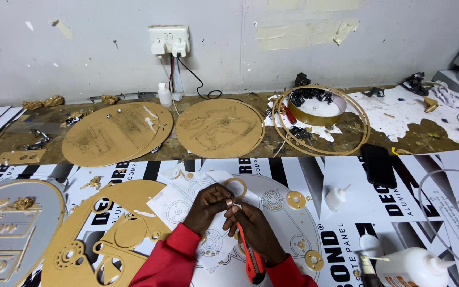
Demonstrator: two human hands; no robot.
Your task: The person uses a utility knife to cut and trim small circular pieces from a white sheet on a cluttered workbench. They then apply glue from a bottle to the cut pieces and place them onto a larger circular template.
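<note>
Over the desk (431, 212), I see the left hand (208, 206) pinching a small tan ring (235, 187) in clenched fingers, while the right hand (255, 227) grips an orange utility knife (252, 259) just beneath it.

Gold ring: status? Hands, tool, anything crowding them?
Left hand pinches gold ring. Right hand on the ring too, orange knife in its grip. Glue bottle stands apart, to the right; paper sheets underneath.
</note>
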